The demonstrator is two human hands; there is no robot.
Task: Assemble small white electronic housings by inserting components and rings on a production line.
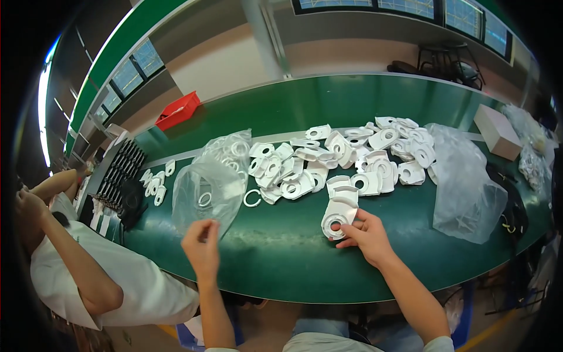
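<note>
My right hand [370,237] grips a white plastic part [342,206] with a round hole at its near end, thumb and fingers around the edge by the hole. Fingers drawn together, my left hand [202,249] is over the table's near side, by a clear plastic bag [196,182] containing white rings. What it pinches, if anything, is too small to see. One loose white ring [252,198] lies just right of that bag. Beyond my right hand spreads a heap of similar white parts [298,186], each with a round opening.
Another clear bag [466,188] lies right of the heap, near a white box [497,132]. A red bin [179,110] stands at the far left. Beside stacked black parts [120,176] and small white pieces [154,185], a co-worker [99,276] sits at my left.
</note>
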